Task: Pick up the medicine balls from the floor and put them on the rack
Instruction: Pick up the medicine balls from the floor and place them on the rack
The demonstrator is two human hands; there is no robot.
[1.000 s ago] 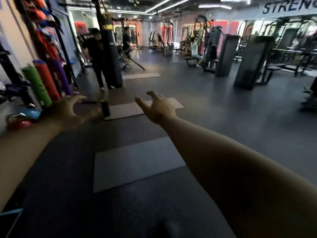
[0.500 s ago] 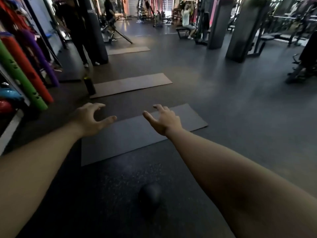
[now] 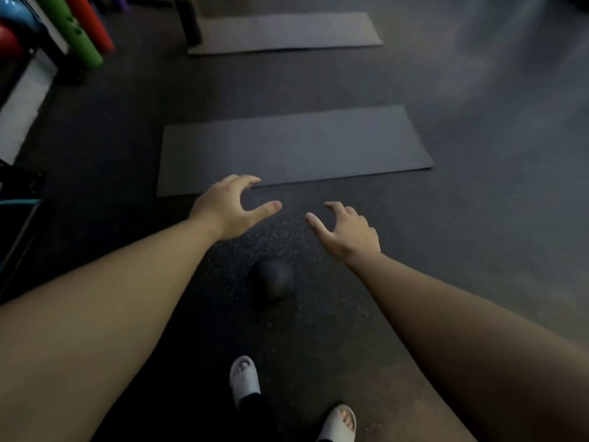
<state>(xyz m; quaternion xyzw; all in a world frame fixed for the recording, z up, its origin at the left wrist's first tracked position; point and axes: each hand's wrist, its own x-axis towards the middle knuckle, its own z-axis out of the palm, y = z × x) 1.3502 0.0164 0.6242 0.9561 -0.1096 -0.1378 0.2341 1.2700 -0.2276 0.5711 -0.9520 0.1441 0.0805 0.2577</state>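
Note:
A black medicine ball (image 3: 271, 278) lies on the dark speckled floor between my forearms, a short way in front of my feet. My left hand (image 3: 230, 206) hovers above and beyond it, fingers spread and curved, holding nothing. My right hand (image 3: 347, 229) is level with it on the right, also open with fingers apart. Neither hand touches the ball. At the far left edge, part of a rack (image 3: 19, 106) shows, with a blue ball (image 3: 14, 12) and a red ball (image 3: 9, 41) by it.
Two grey mats lie ahead, one (image 3: 293, 148) just past my hands and one (image 3: 287, 31) farther off with a dark bottle (image 3: 188, 22) at its corner. Green (image 3: 75, 36) and red (image 3: 95, 23) foam rollers lean at upper left. My feet in white slides (image 3: 244, 379) are below.
My view has tilted down from the gym room to the floor. The black ball has come into full view, and both open hands have lowered toward it and drawn closer together.

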